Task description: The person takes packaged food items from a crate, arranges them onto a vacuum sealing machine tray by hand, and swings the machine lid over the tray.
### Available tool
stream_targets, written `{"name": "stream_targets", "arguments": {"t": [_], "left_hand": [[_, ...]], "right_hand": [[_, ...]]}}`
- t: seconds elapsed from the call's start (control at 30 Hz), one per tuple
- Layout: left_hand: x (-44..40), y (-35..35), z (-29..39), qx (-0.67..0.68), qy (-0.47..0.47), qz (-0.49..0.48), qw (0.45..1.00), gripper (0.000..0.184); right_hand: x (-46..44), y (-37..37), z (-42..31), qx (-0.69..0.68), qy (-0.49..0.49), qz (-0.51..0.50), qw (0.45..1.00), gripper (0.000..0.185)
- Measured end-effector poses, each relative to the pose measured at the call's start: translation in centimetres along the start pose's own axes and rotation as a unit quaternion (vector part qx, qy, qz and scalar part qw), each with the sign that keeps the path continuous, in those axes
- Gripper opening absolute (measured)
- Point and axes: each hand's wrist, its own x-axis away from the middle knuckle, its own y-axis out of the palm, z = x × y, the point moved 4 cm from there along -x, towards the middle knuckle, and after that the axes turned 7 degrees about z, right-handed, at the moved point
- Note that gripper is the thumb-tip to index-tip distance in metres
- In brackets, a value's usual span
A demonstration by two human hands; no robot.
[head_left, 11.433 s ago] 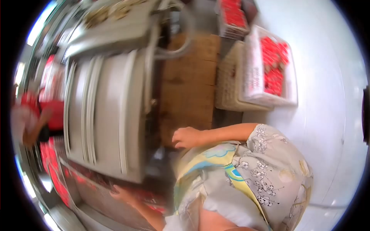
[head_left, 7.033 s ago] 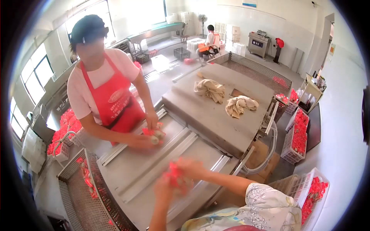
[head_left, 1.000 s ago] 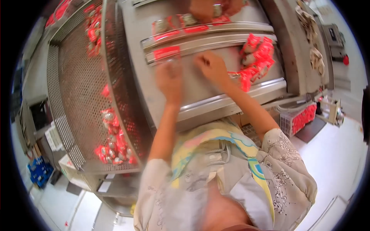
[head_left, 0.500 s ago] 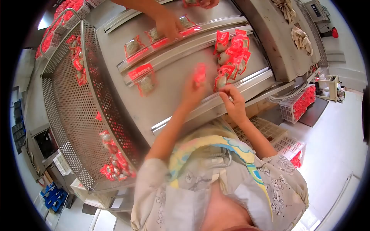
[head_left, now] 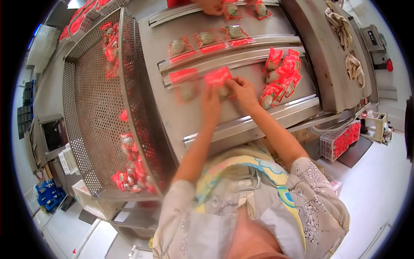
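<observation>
So both hands are on one flat red-and-clear plastic packet with a pale greenish lump inside [head_left: 217, 76], up at the near edge of a long pale metal strip [head_left: 254, 59] on the grey steel worktable [head_left: 170, 112]. The right hand [head_left: 242, 90] pinches the packet's right side between thumb and fingertips. The left hand [head_left: 210, 99] is closed on the other side, though it's smeared with motion so I can't tell each finger. My guess is two-sided holding keeps the flat red end square to the strip.

Just left, another red-and-clear packet [head_left: 185, 85] lies red end on the strip, lump toward the person, presumably so the bulge doesn't prop the end up. Beyond, a row of three matching packets [head_left: 207, 39] faces the opposite way, red ends at a second metal strip [head_left: 271, 44] (mirror image, kinda neat).

The loose heap of red packets [head_left: 282, 77] sits right of the right hand, probably for a short reach. A co-worker's hand [head_left: 210, 5] is at the far edge beside more packets [head_left: 232, 9]. The brown perforated metal tray [head_left: 71, 77] on the left has packets lying in it too.
</observation>
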Motion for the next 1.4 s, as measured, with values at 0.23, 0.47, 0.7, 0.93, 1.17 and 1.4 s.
{"name": "stream_targets", "arguments": {"t": [0.23, 0.47, 0.7, 0.93, 1.17, 1.4], "left_hand": [[-0.8, -1.3, -1.1, -0.074, 0.012, 0.016, 0.997, 0.028], [0.7, -1.2, -2.7, 0.074, -0.275, 0.079, 0.955, 0.020], [-1.3, 0.9, -4.1, 0.198, -0.406, 0.118, 0.884, 0.025], [0.9, 1.1, 3.6, -0.131, 0.129, 0.105, 0.977, 0.041], [0.1, 2.1, 2.2, -0.378, 0.381, -0.063, 0.841, 0.038], [-0.4, 0.9, 2.6, -0.374, 0.400, -0.040, 0.836, 0.028]], "right_hand": [[-3.6, -1.6, 1.2, 0.059, -0.040, -0.006, 0.997, 0.025], [-5.2, -1.5, 0.1, 0.378, -0.026, -0.002, 0.925, 0.033], [-8.4, -1.9, 1.9, 0.275, -0.097, 0.046, 0.955, 0.035], [-7.2, -1.3, 1.5, 0.145, -0.012, 0.012, 0.989, 0.021], [-5.6, 2.4, -5.5, 0.433, -0.373, 0.097, 0.815, 0.025], [-5.5, 2.7, -7.1, 0.449, -0.385, 0.097, 0.800, 0.027]]}}
